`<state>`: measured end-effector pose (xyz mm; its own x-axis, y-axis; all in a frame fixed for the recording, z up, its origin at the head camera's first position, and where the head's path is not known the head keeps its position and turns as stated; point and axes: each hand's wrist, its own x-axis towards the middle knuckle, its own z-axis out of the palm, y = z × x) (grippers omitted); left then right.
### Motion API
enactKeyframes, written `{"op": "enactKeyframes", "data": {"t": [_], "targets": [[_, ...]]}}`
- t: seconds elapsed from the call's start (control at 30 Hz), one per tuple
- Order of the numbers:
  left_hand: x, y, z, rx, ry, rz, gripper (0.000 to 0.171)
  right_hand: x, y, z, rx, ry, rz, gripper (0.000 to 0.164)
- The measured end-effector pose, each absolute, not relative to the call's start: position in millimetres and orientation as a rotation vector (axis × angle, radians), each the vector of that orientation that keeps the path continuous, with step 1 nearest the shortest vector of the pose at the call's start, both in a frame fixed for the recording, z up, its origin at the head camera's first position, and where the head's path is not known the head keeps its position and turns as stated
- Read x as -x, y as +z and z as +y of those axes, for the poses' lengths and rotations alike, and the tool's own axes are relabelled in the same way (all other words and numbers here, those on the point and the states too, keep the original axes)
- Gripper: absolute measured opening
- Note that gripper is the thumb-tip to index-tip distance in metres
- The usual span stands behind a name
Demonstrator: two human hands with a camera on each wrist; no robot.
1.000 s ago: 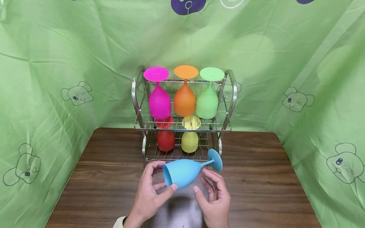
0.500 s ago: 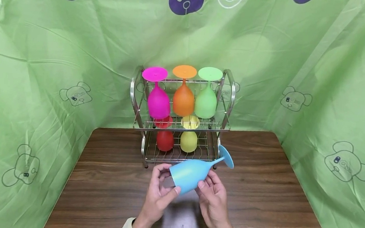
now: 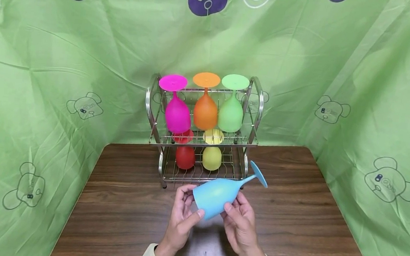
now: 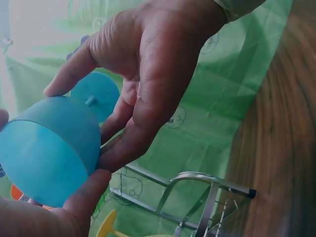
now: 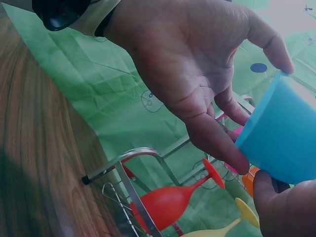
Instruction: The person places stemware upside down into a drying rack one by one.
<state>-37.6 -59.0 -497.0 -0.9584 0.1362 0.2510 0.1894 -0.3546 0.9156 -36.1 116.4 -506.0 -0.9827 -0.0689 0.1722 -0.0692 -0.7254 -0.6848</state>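
A light blue plastic wine goblet (image 3: 216, 198) is tilted on its side above the table, mouth to the left and foot up at the right. My left hand (image 3: 181, 225) pinches the rim end between thumb and fingers. Around the bowl near the stem, my right hand (image 3: 241, 225) holds it, thumb on the near side. The left wrist view looks toward the goblet's open mouth (image 4: 42, 160). Just behind stands a two-tier metal rack (image 3: 203, 145). Upside down on its top tier are a magenta goblet (image 3: 178, 115), an orange goblet (image 3: 205, 112) and a pale green goblet (image 3: 230, 114).
A red goblet (image 3: 185, 157) and a yellow goblet (image 3: 211, 158) stand inverted on the rack's lower tier. The dark wooden table (image 3: 292, 217) reaches out to both sides. Green patterned cloth (image 3: 124, 47) hangs behind it and at left and right.
The blue goblet has shifted to the right with its foot swung further right and up. My right hand has closed in around the bowl; my left hand has moved right, keeping the rim.
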Motion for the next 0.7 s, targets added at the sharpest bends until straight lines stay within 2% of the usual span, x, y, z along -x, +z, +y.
{"op": "enactKeyframes", "data": {"t": [0.17,0.4,0.7], "targets": [[40,-499,-63,0.470,-2.524,-1.763,0.067,38,-505,116,-0.277,2.890,-1.205,0.050],[48,-505,-76,0.466,-2.445,-1.834,0.060,45,-508,118,-0.157,2.797,-1.349,0.055],[64,-513,-102,0.270,-2.324,-1.951,0.062,64,-522,126,0.040,2.578,-1.619,0.066]]}}
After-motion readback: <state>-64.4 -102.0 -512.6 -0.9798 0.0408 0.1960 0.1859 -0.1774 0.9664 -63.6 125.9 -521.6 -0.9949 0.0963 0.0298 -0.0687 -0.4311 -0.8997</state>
